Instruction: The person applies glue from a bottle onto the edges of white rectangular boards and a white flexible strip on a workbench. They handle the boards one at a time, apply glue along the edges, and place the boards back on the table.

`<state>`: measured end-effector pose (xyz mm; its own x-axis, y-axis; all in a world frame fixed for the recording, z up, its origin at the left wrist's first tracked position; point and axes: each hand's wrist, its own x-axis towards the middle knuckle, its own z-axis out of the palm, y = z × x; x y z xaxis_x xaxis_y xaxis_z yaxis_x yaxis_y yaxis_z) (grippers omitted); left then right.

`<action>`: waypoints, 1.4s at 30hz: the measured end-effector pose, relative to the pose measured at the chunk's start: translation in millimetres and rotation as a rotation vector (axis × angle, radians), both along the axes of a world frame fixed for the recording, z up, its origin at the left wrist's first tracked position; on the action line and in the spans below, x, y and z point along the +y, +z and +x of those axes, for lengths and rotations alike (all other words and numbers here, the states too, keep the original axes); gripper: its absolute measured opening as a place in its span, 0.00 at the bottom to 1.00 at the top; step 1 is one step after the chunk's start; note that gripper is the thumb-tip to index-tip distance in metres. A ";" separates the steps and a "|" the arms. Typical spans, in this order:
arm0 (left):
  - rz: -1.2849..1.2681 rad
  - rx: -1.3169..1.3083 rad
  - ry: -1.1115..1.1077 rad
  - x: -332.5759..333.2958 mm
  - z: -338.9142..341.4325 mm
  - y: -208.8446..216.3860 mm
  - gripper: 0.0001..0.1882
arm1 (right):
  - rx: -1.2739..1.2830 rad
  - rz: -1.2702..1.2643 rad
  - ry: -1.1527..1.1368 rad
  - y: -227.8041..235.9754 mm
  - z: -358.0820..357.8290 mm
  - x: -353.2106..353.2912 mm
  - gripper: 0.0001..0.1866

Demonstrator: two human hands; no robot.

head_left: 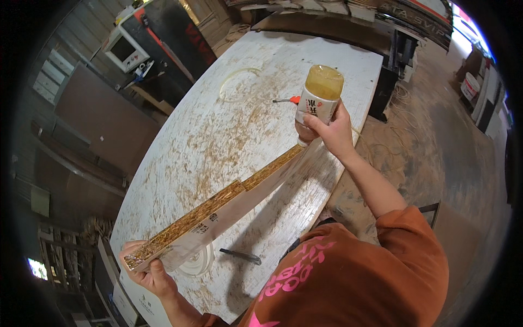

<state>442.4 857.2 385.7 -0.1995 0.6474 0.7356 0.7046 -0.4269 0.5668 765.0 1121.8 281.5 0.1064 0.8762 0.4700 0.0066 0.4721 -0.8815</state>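
My left hand (152,277) grips the near end of a long, narrow strand board (218,218) with white faces, thumb on one face and fingers behind. The board is on edge, its brown flaky core facing up, with a small step midway along. Wrapped around an upturned plastic bottle (321,95), my right hand (335,131) holds it over the board's far end. Yellowish contents show in the bottle's upper part. Its lower end meets the board's top edge; whether anything flows out cannot be seen. Behind the bottle a tool with an orange-red handle (295,100) shows partly.
A white worktable (180,147) strewn with brown flakes lies beneath. On it are a dark slim tool (241,255), a pale coil of banding (202,262) and a loose pale loop (222,90). A dark machine cabinet (174,41) with a monitor (126,50) stands beyond.
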 end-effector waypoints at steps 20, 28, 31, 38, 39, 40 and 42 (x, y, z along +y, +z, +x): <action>-0.039 0.108 -0.136 129.5 60.0 84.1 0.20 | 0.345 -0.092 -0.114 -1.8 46.1 25.5 0.25; -0.098 0.148 -0.148 169.4 105.9 111.5 0.15 | 0.140 -0.095 -0.252 -15.0 72.6 50.1 0.26; -0.107 0.169 -0.159 179.2 119.6 117.3 0.16 | 0.410 -0.152 -0.154 -16.6 76.0 55.3 0.26; -0.106 0.159 -0.119 206.4 136.5 125.0 0.17 | -0.411 0.088 -0.442 -20.3 94.8 56.4 0.29; -0.107 0.183 -0.129 208.8 138.2 125.5 0.17 | -0.570 0.064 -0.453 -20.6 97.3 58.2 0.28; -0.107 0.206 -0.138 211.2 139.9 126.6 0.17 | -0.516 0.068 -0.455 -20.9 98.6 60.1 0.28; -0.104 0.236 -0.163 216.8 143.2 128.2 0.17 | -0.400 0.077 -0.481 -20.8 99.3 63.2 0.28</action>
